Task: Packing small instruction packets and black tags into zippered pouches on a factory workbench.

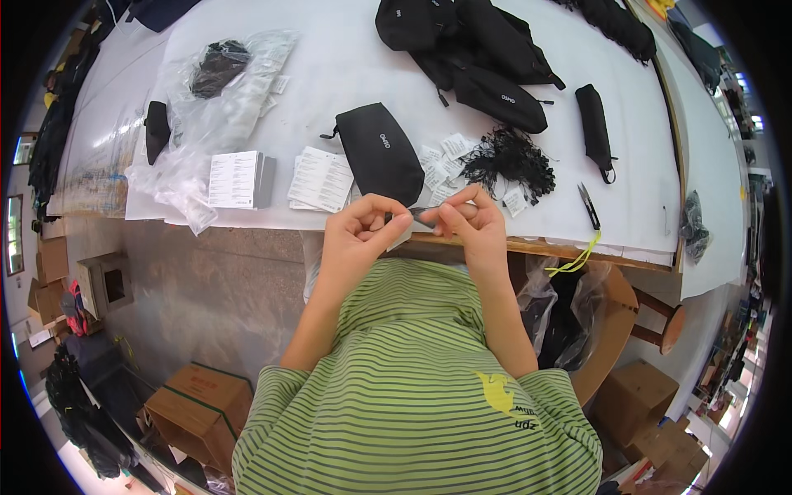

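Note:
Both my hands meet over the table's front edge, fingertips pinched. Between my left hand and my right hand runs a small dark piece that looks like thin black cord; its detail is too small to tell. A pale bit of tag shows below my left fingers. Just beyond the hands lies a black zip pouch. White printed tags lie stacked left of it, with loose tags on its right. Beside these sits a tangled heap of black tag strings.
A white-and-grey box-shaped stack stands left near clear plastic bags. Several black pouches are piled at the back; one slim pouch lies right. Black thread snips with a yellow cord lie at the right front edge.

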Demonstrator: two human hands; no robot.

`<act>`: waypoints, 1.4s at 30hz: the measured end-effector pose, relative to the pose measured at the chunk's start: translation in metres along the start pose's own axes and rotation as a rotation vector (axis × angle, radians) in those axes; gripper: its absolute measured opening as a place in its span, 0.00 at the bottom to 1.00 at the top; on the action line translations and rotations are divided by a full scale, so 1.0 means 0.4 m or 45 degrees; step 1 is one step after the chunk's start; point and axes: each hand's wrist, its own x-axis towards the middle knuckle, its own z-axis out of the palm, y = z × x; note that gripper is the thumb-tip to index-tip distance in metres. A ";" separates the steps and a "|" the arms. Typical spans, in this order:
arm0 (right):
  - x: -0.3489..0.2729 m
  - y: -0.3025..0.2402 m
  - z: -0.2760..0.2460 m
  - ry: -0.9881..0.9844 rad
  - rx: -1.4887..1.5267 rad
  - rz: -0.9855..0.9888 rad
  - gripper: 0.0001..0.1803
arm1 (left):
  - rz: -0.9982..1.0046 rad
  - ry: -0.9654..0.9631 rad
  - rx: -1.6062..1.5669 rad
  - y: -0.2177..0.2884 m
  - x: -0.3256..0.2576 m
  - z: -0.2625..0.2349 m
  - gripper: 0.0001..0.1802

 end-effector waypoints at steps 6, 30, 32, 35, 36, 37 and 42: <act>-0.014 -0.001 0.025 0.056 0.056 0.119 0.09 | 0.089 -0.041 0.113 -0.009 -0.005 0.021 0.05; -0.022 0.003 0.029 -0.123 -0.131 -0.019 0.07 | 0.083 -0.120 0.288 -0.031 -0.023 -0.002 0.07; 0.011 -0.030 0.038 -0.102 -0.928 -0.173 0.11 | 0.073 -0.148 0.547 -0.027 -0.036 0.003 0.06; 0.076 0.008 0.066 -0.168 -1.380 -0.685 0.17 | 0.275 -0.204 0.574 -0.039 -0.055 0.036 0.06; 0.088 0.014 0.075 -0.220 -1.440 -0.547 0.24 | 0.353 -0.287 0.708 -0.048 -0.054 0.030 0.07; 0.098 0.031 0.074 -0.217 -1.437 -0.553 0.24 | 0.357 -0.288 0.713 -0.047 -0.057 0.029 0.07; 0.125 0.073 0.049 -0.135 -1.540 -0.542 0.23 | 0.561 -0.245 0.906 -0.035 -0.054 0.017 0.08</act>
